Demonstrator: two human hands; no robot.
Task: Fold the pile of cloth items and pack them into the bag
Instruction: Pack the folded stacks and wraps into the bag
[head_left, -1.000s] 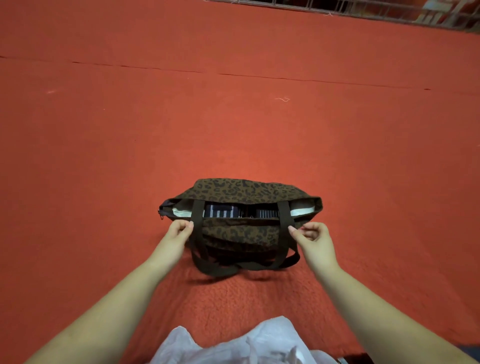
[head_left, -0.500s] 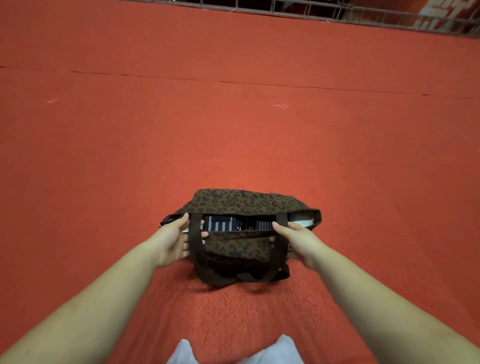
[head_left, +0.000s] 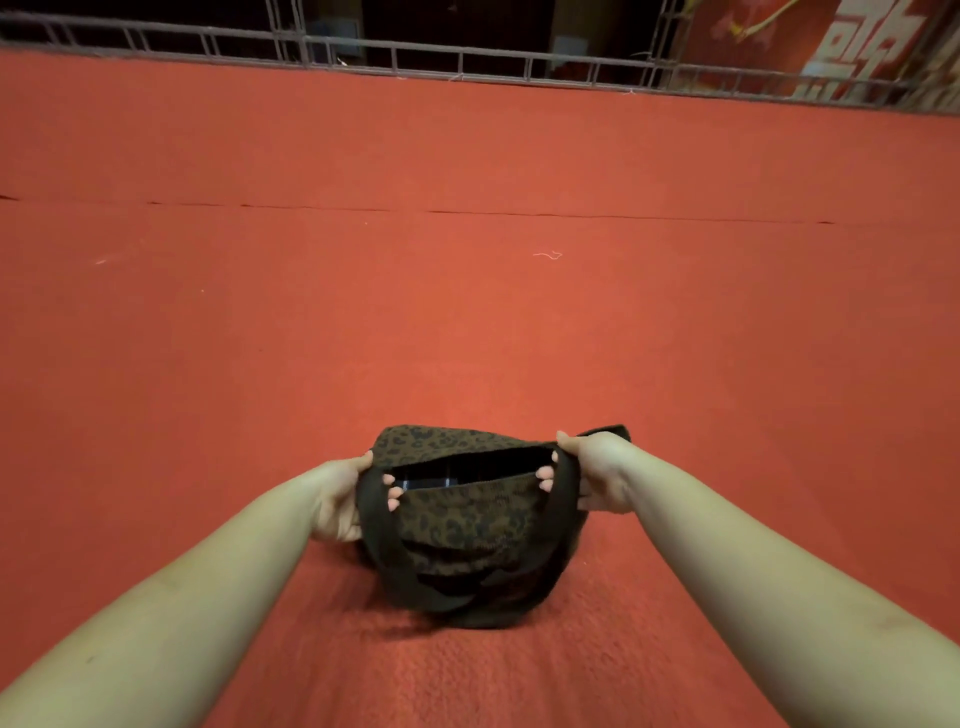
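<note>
Bag (head_left: 462, 525): brown cloth with a dark leopard-spot print, soft and slumped, sitting low and centred on the red carpet (head_left: 467, 322), close in front of the person. Held at both ends of its mouth. Left hand (head_left: 340, 501) clamped on the left end, thumb on the far outer side, fingertips (head_left: 390, 491) curled over the edge and showing inside the opening. Broad dark brown strap (head_left: 371, 512) running down just beside that hand, then looping across the front of the bag near the carpet. Mouth pulled into a narrow slit, dark inside. Striped cloth (head_left: 426, 483) visible in the left part of the slit, dark with pale lines, only a sliver of it. Right hand (head_left: 597, 475) clamped on the right end likewise, thumb up on the far rim, fingertips (head_left: 545, 478) hooked over the near edge into the opening. Small dark flap of the bag poking out behind the right hand.

Hard to make out: the rest of the contents, lost in shadow; the bag's far side and base, hidden by its own bulk; the palms, turned away or covered by cloth. Lower front of the bag blurred, the strap loops there merging into a dark smear. Both forearms cut off by the bottom corners. Along the top edge, a grey metal railing (head_left: 467, 57), darkness behind it, and at far right a red banner (head_left: 852, 47) with white characters, cropped and unreadable.
</note>
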